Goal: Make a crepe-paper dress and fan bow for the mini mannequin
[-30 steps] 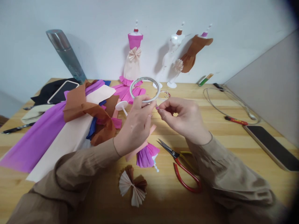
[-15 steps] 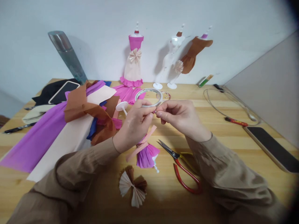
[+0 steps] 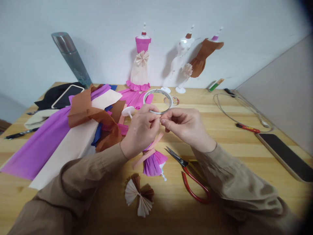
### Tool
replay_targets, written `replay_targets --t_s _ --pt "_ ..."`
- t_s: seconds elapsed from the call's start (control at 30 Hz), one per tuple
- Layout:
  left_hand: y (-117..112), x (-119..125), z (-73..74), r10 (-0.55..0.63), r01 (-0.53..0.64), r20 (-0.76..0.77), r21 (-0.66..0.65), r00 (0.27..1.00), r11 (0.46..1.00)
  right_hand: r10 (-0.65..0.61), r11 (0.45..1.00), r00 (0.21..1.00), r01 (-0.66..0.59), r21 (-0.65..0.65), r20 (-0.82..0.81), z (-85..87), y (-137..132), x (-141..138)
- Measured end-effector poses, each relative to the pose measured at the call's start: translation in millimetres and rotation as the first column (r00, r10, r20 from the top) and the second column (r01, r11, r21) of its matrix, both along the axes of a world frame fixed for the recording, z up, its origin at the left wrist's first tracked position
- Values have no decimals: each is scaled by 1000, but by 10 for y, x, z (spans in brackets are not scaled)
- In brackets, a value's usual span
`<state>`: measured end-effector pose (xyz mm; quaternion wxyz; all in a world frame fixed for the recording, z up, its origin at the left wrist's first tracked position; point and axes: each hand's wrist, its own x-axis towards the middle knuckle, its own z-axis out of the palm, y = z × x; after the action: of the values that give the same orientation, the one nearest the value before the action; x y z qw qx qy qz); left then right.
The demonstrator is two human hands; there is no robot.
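Note:
My left hand (image 3: 141, 125) is closed, its fingertips pressed at the near rim of a roll of tape (image 3: 146, 98). Thumb and index finger of my right hand (image 3: 184, 125) pinch right against the left fingertips; what lies between them is too small to make out. Below the hands, a small dress form in a purple and pink paper skirt (image 3: 153, 164) lies on its side, wrapped by a peach paper strip (image 3: 144, 157). Open scissors with red handles (image 3: 193, 178) rest beside it. Nearer me lies a pleated paper bow (image 3: 144, 204) in cream and brown.
Crepe paper sheets (image 3: 49, 143) pile up at left beside a phone (image 3: 68, 96) and a leaning bottle (image 3: 73, 62). Along the wall stand a pink-topped dress form (image 3: 141, 65), a bare one (image 3: 182, 52) and a brown-dressed one (image 3: 201, 55). At right are a cable (image 3: 220, 106) and another phone (image 3: 285, 155).
My right hand has shifted slightly left and down, closing up against the left fingertips. The roll of tape has moved a little right and tilted. The things on the table stay put.

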<state>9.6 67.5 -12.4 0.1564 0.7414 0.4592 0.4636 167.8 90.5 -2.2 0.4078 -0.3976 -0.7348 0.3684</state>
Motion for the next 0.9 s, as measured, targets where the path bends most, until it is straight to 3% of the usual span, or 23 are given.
replay_targets --t_s 0.4,0.9 --pt "21 9 -40 49 -52 44 55 998 997 -12 999 1000 11 -31 -20 -12 -21 -31" --pt "49 -11 -45 68 -70 68 30 995 997 -46 947 993 7 320 113 -14 -38 -51"
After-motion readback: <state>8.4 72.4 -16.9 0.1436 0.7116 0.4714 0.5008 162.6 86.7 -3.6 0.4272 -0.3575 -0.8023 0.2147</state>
